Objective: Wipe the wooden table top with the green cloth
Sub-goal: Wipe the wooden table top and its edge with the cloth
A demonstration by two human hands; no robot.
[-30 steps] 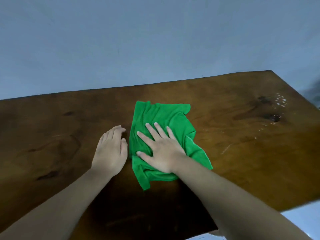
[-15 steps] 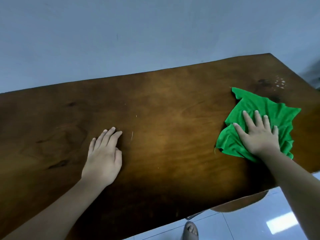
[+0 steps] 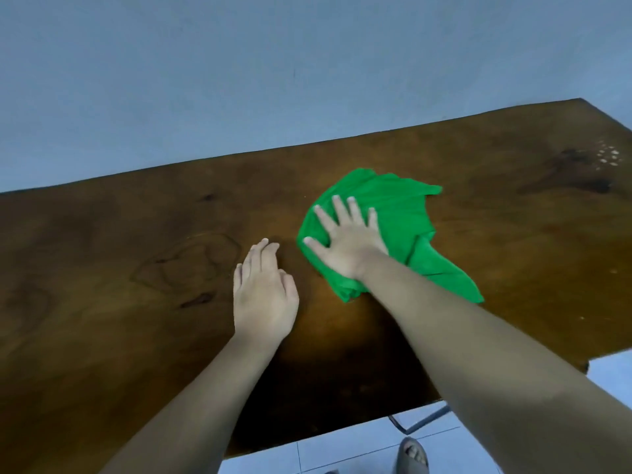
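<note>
A crumpled green cloth lies near the middle of the dark wooden table top. My right hand presses flat on the cloth's left part, fingers spread, palm down. The cloth's tail trails out to the right of my forearm. My left hand rests flat on the bare wood just left of the cloth, fingers together, holding nothing.
A blue-grey wall runs behind the table's far edge. White specks and dark stains mark the far right corner of the top. Below the near edge are pale floor tiles, a metal table leg and my sandalled foot.
My right hand swept the cloth out to the right end of the table, then back left to the middle, close to my left hand. The left hand stayed flat on the wood.
</note>
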